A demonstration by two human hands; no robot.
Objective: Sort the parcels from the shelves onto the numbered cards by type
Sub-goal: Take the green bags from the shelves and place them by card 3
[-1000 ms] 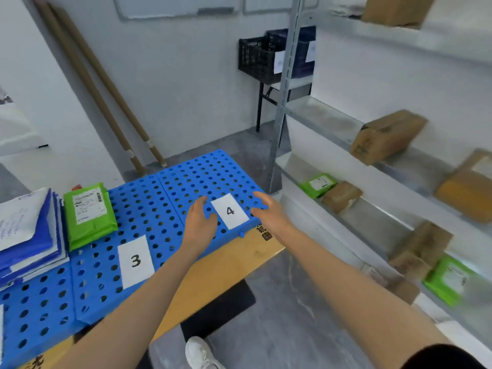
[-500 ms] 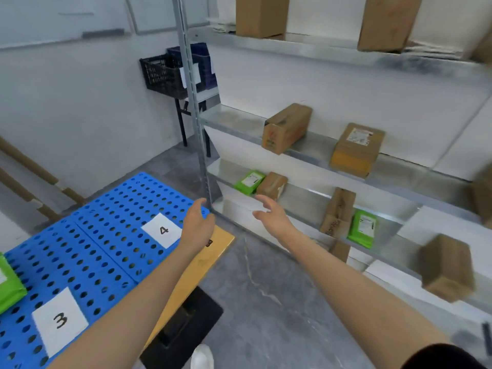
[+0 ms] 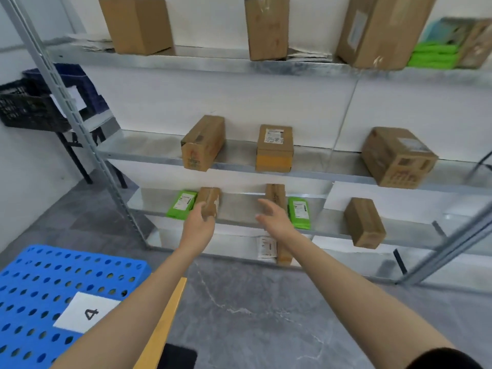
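My left hand (image 3: 198, 225) reaches into the lower shelf (image 3: 239, 222) and its fingers touch the front end of a small brown box (image 3: 211, 199). A green mailer (image 3: 182, 203) lies just left of that box. My right hand (image 3: 274, 219) is open with spread fingers, held in front of an upright brown box (image 3: 275, 194). A second green mailer (image 3: 299, 213) lies right of it. The white card marked 4 (image 3: 87, 311) lies on the blue perforated board (image 3: 40, 272) at lower left, with nothing on it.
The middle shelf holds three brown boxes (image 3: 274, 147) and the top shelf holds larger ones (image 3: 135, 22) plus green mailers (image 3: 431, 55). Another brown box (image 3: 364, 222) overhangs the lower shelf's edge. A steel upright (image 3: 80, 129) stands left, black crates (image 3: 26, 107) behind it. Grey floor lies below.
The view has swung right from the blue board to the shelves. Both hands moved forward to the lower shelf, and the left one now touches the small brown box.
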